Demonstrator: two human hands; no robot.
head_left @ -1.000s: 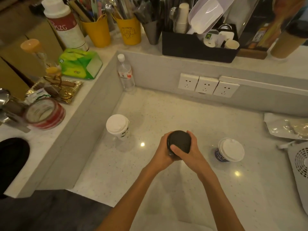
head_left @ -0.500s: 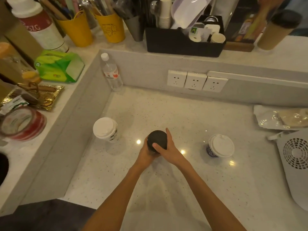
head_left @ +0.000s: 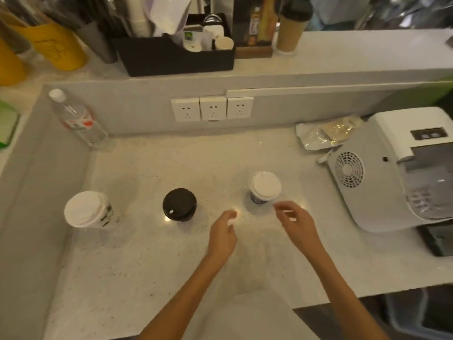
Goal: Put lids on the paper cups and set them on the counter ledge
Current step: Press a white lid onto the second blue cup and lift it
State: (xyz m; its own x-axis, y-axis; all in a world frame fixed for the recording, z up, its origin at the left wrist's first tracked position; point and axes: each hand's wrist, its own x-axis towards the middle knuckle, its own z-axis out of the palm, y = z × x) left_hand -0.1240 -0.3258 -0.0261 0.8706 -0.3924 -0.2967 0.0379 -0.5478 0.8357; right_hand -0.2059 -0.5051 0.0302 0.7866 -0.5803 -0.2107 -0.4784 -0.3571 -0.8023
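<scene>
- The left hand (head_left: 221, 238) hovers above the counter (head_left: 147, 266), fingers loosely curled, and it holds nothing
- The right hand (head_left: 297, 225) is also empty, with fingers half open and pointing to the cup in front of it, not touching it
- Between and just beyond the two hands stands a blue paper cup with a white lid (head_left: 264, 187), upright on the counter
- To the left of the left hand stands a cup with a black lid (head_left: 179, 204), upright, with the lid fully on it
- Further left, near the side wall, is a third cup with a white lid (head_left: 85, 209); it looks tilted in this wide view
- All three cups are on the lower counter, well apart from each other
- On the raised counter ledge (head_left: 343, 55) behind stands one brown paper cup with a dark lid (head_left: 291, 30)
- On the ledge are also a black organizer box (head_left: 171, 57) and yellow holders (head_left: 56, 45)
- A clear water bottle (head_left: 78, 119) stands in the back left corner, and three white wall sockets (head_left: 212, 108) are on the wall under the ledge
- At the right side is a white machine with a round fan grille (head_left: 382, 173), and behind it a plastic bag (head_left: 326, 132) lies on the counter
</scene>
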